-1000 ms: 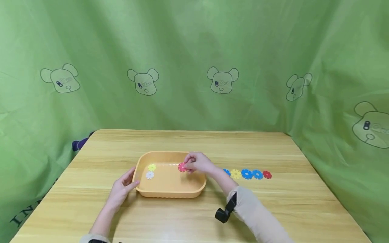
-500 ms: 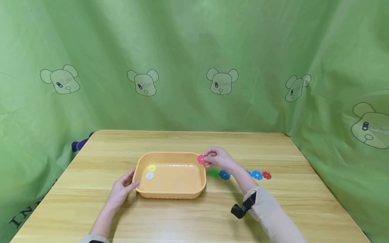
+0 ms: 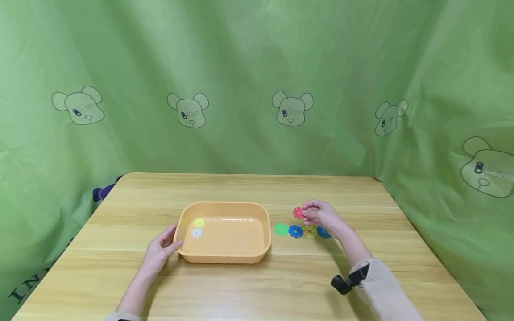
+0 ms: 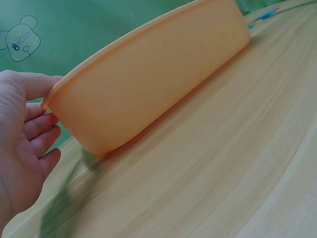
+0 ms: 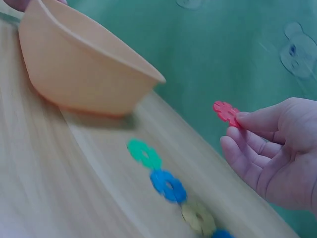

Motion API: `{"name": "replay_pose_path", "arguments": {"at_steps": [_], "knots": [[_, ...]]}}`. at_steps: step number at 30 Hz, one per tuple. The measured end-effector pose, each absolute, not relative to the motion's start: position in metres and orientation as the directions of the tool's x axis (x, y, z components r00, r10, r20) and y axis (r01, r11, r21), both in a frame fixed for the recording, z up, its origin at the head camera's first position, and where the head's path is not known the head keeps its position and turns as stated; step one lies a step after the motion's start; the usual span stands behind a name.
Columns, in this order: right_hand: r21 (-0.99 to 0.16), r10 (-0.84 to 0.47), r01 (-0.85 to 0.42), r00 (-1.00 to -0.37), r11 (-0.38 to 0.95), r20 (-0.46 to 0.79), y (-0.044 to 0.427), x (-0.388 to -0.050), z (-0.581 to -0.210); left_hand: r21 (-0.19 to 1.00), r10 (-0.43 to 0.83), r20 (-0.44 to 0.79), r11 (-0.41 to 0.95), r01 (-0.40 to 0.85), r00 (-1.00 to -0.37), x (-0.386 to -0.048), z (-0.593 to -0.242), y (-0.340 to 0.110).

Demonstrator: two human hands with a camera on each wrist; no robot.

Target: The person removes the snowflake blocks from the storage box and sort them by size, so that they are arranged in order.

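My left hand (image 3: 157, 254) pinches the left rim of an orange tray (image 3: 225, 258); in the left wrist view the thumb of that hand (image 4: 25, 129) lies over the rim, fingers outside. Inside the tray are a yellow disc (image 3: 199, 223) and a white disc (image 3: 196, 233). My right hand (image 3: 324, 216) pinches a pinkish-red notched disc (image 3: 298, 213) between thumb and fingers, held above the table in the right wrist view (image 5: 225, 113). Below it a row runs rightward: green disc (image 3: 281, 229), blue disc (image 3: 295, 231), yellow disc (image 3: 309, 231), another blue one (image 3: 323, 232); the hand and forearm partly cover the rest.
The wooden table (image 3: 241, 290) carries the tray left of the row. A green curtain (image 3: 241, 147) with bear drawings hangs behind and beside it. A dark purple object (image 3: 102, 192) shows past the table's left edge.
My right hand has carried the pinkish-red disc from over the tray, past its right rim, to above the row. The green disc has come into view. My left hand stays on the rim.
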State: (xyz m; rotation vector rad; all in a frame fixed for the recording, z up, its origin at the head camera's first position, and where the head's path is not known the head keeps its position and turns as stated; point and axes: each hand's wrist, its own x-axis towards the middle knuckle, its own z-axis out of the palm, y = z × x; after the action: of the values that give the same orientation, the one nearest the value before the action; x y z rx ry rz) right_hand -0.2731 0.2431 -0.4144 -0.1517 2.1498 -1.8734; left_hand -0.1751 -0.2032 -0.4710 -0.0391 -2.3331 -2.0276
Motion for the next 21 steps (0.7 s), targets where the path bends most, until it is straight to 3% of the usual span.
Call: {"name": "replay_pose_path", "arguments": {"at_steps": [21], "knots": [[-0.987,-0.120,0.162,-0.980,0.009,-0.162,0.361,-0.253,-0.440,0.989,-0.009,0.050,0.139,0.048,-0.999,-0.174,-0.466,-0.202]]}}
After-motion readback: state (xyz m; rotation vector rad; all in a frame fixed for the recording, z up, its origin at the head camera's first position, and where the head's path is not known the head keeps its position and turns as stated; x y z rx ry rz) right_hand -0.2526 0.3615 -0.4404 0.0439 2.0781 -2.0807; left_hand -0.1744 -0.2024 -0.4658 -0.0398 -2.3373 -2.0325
